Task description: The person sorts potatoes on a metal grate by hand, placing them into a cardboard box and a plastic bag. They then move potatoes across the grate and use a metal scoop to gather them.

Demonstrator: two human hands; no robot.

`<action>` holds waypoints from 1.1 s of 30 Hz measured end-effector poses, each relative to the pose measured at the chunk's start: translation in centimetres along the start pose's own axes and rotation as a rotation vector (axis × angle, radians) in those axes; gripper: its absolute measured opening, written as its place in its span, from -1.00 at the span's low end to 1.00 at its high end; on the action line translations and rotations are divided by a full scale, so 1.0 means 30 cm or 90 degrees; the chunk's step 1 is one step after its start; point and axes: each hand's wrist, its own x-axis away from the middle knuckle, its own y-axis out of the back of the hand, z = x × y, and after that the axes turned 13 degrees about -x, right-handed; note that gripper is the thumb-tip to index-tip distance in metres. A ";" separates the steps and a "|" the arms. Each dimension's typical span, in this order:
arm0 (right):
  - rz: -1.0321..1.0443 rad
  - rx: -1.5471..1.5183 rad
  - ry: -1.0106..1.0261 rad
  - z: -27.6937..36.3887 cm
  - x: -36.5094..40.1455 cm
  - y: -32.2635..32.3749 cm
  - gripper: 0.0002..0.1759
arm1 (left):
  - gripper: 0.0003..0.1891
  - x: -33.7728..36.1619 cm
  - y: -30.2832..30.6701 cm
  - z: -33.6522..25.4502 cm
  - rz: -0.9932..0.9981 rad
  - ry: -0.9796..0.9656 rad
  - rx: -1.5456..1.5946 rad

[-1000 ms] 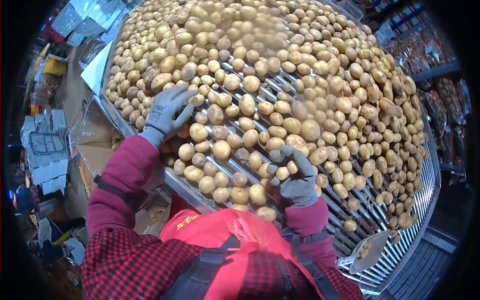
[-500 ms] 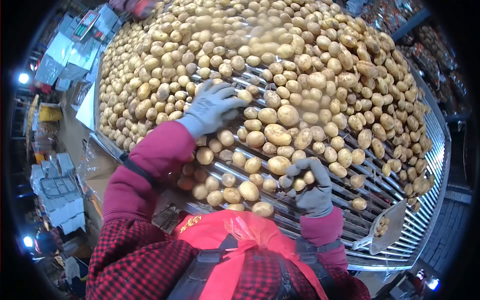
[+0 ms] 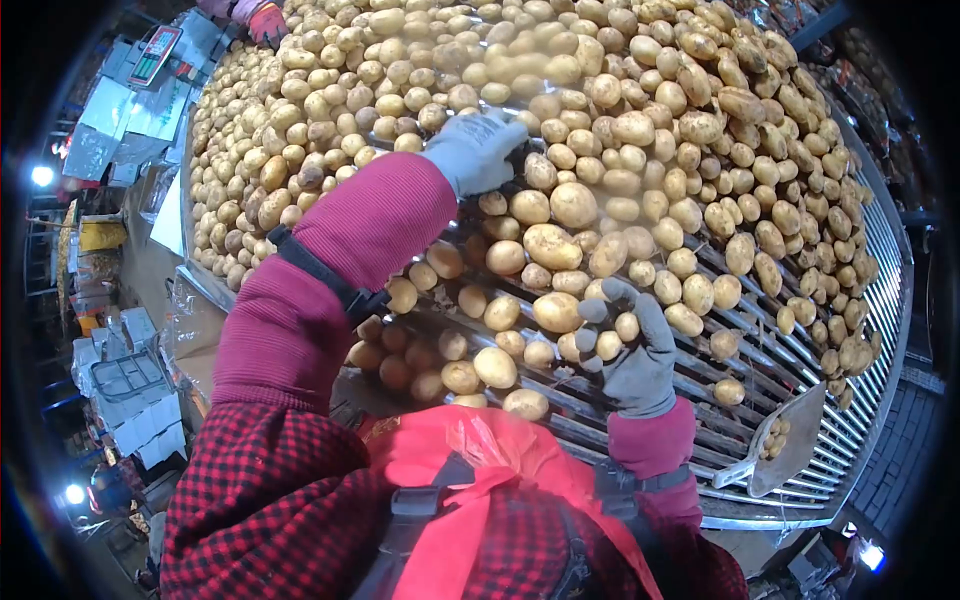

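Note:
Many potatoes lie heaped on a slatted metal table. My left hand, in a grey glove, reaches over the middle of the heap with its fingers bent down among the potatoes; the fingertips and anything under them are hidden. Nearer to me, my right hand, also gloved in grey, is curled round small potatoes at the near edge of the heap, palm turned up.
A metal scoop with small potatoes lies on the slats at the right. Another person's red-gloved hand is at the far left edge. White boxes and a scale stand at the left.
My left hand has moved farther forward and to the right across the heap. My right hand has shifted slightly, and a second small potato now shows in it. The other person's hand has come lower.

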 end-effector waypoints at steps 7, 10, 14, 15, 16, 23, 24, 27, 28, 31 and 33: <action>0.030 0.077 -0.001 -0.013 -0.006 0.007 -0.36 | -0.56 -0.002 0.009 0.005 0.038 0.050 0.030; 0.076 0.080 -0.007 -0.015 -0.004 0.015 -0.36 | -0.56 0.017 -0.012 0.009 -0.016 0.033 0.026; 0.121 0.069 -0.007 -0.043 -0.012 0.018 -0.27 | -0.72 0.023 -0.014 0.021 -0.040 0.042 0.105; 0.120 0.070 -0.008 -0.043 -0.016 0.010 -0.27 | -0.73 0.078 0.026 -0.009 -0.101 0.023 0.223; 0.113 0.059 -0.027 -0.046 -0.026 -0.003 -0.23 | -0.74 0.129 0.061 -0.040 -0.159 0.002 0.338; 0.087 -0.172 -0.078 -0.090 -0.047 -0.014 -0.22 | -0.54 0.401 0.138 -0.136 -0.200 -0.122 0.382; 0.091 -0.183 -0.086 -0.082 -0.050 -0.002 -0.26 | -0.55 0.420 0.118 -0.102 -0.173 -0.042 0.305; 0.141 -0.244 -0.123 -0.082 -0.055 0.040 -0.33 | -0.55 0.460 -0.016 -0.111 -0.108 0.000 0.137; 0.186 -0.267 -0.142 -0.080 -0.069 0.049 -0.34 | -0.55 0.456 -0.045 -0.116 -0.059 0.005 -0.017; 0.168 -0.259 -0.134 -0.083 -0.054 0.062 -0.35 | -0.54 0.446 -0.086 -0.182 -0.036 0.047 -0.076; 0.179 -0.246 -0.126 -0.080 -0.067 0.061 -0.35 | -0.56 0.449 -0.091 -0.181 -0.036 0.056 -0.091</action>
